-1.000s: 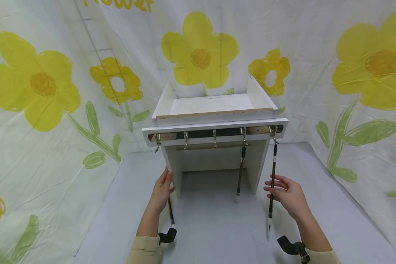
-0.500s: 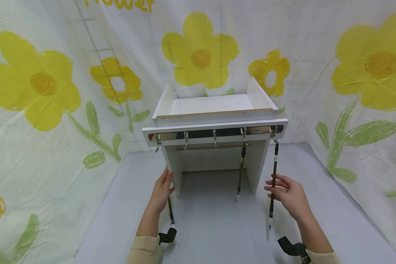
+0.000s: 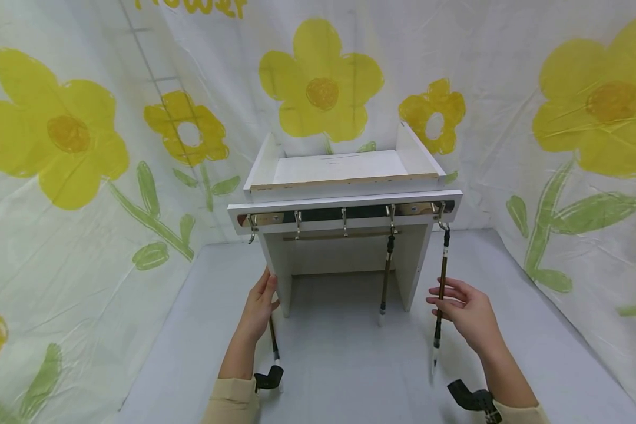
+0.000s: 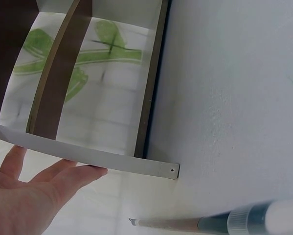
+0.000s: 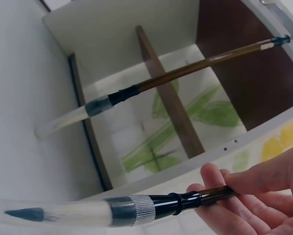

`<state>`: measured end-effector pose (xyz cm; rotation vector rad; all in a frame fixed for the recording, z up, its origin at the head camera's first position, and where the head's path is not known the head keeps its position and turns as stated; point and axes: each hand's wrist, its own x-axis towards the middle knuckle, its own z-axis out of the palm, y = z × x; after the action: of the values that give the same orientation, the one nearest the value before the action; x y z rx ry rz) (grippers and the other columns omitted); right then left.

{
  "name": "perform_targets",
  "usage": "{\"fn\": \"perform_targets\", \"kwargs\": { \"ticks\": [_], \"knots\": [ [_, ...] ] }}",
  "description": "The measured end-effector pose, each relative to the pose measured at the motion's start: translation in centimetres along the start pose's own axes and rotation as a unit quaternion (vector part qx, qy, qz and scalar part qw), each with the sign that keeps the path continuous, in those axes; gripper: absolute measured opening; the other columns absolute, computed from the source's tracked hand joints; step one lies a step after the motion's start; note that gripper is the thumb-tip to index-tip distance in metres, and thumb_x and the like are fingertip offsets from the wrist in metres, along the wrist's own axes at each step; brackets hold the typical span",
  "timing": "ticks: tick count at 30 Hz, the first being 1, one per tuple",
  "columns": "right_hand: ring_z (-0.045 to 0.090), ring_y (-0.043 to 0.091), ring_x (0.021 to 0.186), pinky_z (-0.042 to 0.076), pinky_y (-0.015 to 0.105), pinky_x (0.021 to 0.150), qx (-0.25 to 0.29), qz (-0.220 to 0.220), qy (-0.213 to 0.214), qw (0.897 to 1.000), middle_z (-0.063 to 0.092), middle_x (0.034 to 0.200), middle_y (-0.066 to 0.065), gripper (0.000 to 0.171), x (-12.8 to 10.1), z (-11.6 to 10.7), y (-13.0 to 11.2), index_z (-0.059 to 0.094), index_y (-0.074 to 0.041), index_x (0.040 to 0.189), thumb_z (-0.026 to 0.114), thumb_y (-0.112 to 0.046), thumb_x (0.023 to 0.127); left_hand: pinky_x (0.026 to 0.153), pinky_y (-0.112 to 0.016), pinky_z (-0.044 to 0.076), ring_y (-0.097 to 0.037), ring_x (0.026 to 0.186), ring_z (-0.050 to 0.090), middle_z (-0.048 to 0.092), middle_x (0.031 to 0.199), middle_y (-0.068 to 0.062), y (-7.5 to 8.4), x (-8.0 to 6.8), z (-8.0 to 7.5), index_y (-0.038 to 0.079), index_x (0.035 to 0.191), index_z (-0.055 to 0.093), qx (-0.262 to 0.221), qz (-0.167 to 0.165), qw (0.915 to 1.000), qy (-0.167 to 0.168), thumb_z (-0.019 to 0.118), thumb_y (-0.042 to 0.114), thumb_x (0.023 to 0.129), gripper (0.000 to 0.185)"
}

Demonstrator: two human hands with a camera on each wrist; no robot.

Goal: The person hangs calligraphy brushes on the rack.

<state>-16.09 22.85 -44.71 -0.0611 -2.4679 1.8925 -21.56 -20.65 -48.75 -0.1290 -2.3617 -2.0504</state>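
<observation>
My right hand (image 3: 470, 315) holds the thin brown handle of a calligraphy brush (image 5: 161, 207) with a clear sleeve over its dark-tipped bristles. The brush's top is right at the rightmost hook (image 3: 443, 218) of a rail on a white shelf (image 3: 344, 197). From the neighbouring hook hangs a second brush (image 3: 386, 277). With fingers fairly straight, my left hand (image 3: 257, 306) touches the outer face of the shelf's left panel (image 4: 87, 154). A third brush (image 4: 214, 223) is close by that hand and wrist, its upper part hidden behind the hand in the head view.
Several silver hooks line the rail, with the left ones (image 3: 298, 225) bare. Inside the shelf a brown crossbar (image 3: 344, 235) runs between the side panels. The pale tabletop (image 3: 339, 377) extends in front, and a flower-printed curtain (image 3: 180, 35) stands behind and at the sides.
My right hand and the brush in it have shifted slightly to the right, the brush's top end moving outward below the hook. My left hand stays on the panel.
</observation>
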Motion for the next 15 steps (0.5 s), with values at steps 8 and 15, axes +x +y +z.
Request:
{"fn": "perform_targets", "kwargs": {
  "ticks": [8,15],
  "knots": [
    [0.074,0.017,0.101,0.063,0.032,0.080,-0.001,-0.009,0.005,1.000,0.061,0.130,0.029,0.051,-0.14,-0.01,-0.20,0.044,0.001,0.147,0.062,-0.004,0.100,0.109,-0.063,0.039,-0.034,0.153,0.024,0.019,0.169,-0.002,-0.20,0.16,-0.05,0.030,0.162,0.021,-0.001,0.002,1.0000,-0.002,0.041,0.055,0.105,0.066],
    [0.073,0.005,0.095,0.062,0.032,0.080,-0.001,-0.010,0.009,1.000,0.060,0.132,0.030,0.052,-0.25,0.01,-0.46,0.044,0.001,0.147,0.062,-0.005,0.100,0.109,-0.063,0.038,-0.034,0.153,0.023,0.018,0.169,-0.002,-0.10,0.08,0.03,0.030,0.162,0.020,0.001,0.002,1.0000,-0.003,0.041,0.055,0.104,0.066]
  ]
}}
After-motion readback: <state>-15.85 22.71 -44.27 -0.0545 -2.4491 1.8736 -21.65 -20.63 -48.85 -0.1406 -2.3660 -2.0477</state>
